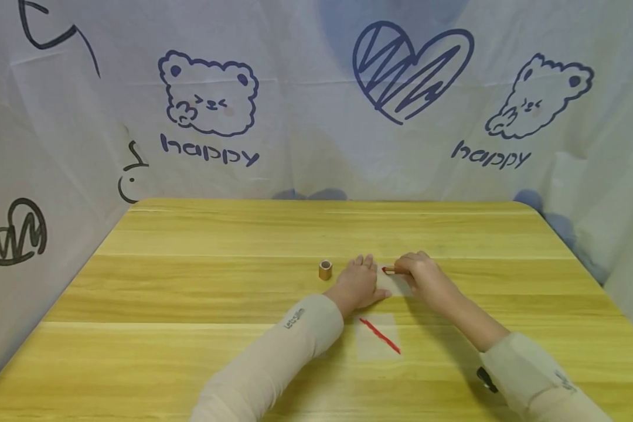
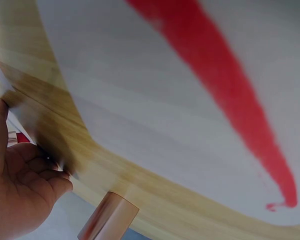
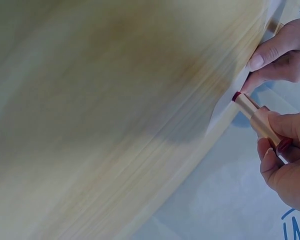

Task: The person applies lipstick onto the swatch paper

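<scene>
My right hand [image 1: 427,280] grips an uncapped lipstick [image 3: 257,117], a gold tube with a red tip. The tip is right at a small pale sheet of paper [image 1: 399,286] lying on the table. On that sheet's left side rests my left hand [image 1: 361,282], fingers stretched forward and thumb out to the right. Nearer to me lies another pale sheet [image 1: 369,347], with a diagonal red stroke [image 1: 381,336] across it. Just left of my left hand stands the gold lipstick cap [image 1: 324,271], hollow end up; the left wrist view also has this cap [image 2: 109,218].
The wooden table [image 1: 190,287] carries all of this. Near my right sleeve [image 1: 538,375] a small black object [image 1: 486,380] is partly covered by that sleeve. A white cloth [image 1: 306,105] with drawn bears and hearts hangs behind the table and along its sides.
</scene>
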Demonstrator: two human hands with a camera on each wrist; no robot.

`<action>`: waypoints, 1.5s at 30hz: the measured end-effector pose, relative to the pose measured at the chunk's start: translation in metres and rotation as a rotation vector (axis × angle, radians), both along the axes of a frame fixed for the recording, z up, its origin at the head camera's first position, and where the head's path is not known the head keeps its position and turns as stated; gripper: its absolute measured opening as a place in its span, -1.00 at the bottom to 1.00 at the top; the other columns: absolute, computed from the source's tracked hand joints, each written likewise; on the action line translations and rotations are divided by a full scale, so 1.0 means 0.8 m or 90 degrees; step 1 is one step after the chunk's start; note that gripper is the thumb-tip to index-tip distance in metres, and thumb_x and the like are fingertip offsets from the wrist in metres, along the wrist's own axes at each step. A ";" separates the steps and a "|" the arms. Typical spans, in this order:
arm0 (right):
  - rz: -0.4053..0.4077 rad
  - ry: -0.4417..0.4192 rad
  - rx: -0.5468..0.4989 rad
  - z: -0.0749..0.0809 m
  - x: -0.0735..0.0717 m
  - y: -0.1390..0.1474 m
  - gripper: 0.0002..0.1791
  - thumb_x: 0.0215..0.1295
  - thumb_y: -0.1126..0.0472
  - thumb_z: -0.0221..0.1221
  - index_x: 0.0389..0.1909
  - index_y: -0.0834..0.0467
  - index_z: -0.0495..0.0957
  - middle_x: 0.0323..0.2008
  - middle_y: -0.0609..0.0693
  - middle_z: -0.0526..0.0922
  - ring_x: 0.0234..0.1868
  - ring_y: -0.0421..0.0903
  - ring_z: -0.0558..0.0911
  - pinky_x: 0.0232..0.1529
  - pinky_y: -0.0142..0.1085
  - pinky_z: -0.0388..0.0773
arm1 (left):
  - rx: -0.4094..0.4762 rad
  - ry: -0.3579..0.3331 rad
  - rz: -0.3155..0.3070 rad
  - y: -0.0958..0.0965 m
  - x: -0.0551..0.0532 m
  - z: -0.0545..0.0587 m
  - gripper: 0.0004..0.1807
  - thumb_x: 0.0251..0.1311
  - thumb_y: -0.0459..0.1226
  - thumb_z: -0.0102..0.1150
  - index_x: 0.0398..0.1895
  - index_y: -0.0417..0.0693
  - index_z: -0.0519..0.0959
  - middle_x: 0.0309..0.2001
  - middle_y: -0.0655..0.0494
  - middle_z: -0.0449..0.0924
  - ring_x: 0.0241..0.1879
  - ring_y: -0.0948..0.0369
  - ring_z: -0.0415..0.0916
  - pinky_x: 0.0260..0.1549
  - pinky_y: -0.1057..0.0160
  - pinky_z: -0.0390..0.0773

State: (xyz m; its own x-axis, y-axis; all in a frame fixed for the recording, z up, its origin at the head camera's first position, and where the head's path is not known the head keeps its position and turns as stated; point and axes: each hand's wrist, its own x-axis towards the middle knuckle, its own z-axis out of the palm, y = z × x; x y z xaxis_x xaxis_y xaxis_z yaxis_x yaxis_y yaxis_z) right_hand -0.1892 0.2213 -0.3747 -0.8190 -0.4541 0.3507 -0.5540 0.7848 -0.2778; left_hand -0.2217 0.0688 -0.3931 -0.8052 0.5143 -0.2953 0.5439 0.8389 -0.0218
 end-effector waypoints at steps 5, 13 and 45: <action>-0.005 -0.010 -0.002 0.002 0.002 0.002 -0.84 0.03 0.59 0.18 -0.47 0.29 0.59 -0.38 0.12 0.67 -0.37 -0.01 0.55 -0.35 -0.20 0.54 | 0.006 -0.002 0.000 0.000 0.000 0.001 -0.19 0.29 0.24 -0.30 0.42 -0.12 0.08 0.47 0.02 -0.05 0.45 0.11 -0.07 0.42 0.23 0.01; -0.001 -0.002 -0.006 0.002 0.004 0.004 -0.85 0.03 0.58 0.19 -0.47 0.30 0.60 -0.38 0.12 0.68 -0.37 -0.01 0.56 -0.35 -0.19 0.54 | 0.020 -0.008 0.003 0.000 0.000 0.002 -0.19 0.29 0.23 -0.28 0.42 -0.13 0.08 0.46 0.01 -0.05 0.45 0.11 -0.07 0.42 0.23 0.01; 0.014 0.021 0.003 0.002 0.014 0.012 -0.85 0.01 0.57 0.21 -0.45 0.28 0.61 -0.42 0.07 0.67 -0.37 -0.03 0.58 -0.34 -0.21 0.58 | -0.010 0.008 -0.004 -0.001 0.003 0.007 -0.19 0.29 0.24 -0.30 0.42 -0.13 0.08 0.46 0.02 -0.02 0.44 0.12 -0.04 0.40 0.24 0.05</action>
State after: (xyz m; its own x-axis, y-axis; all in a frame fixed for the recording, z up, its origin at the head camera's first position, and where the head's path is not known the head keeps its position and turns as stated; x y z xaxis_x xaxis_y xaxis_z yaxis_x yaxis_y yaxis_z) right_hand -0.1778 0.2310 -0.3733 -0.7968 -0.4732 0.3757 -0.5800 0.7734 -0.2558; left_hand -0.2192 0.0680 -0.3874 -0.8056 0.5145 -0.2936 0.5485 0.8351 -0.0414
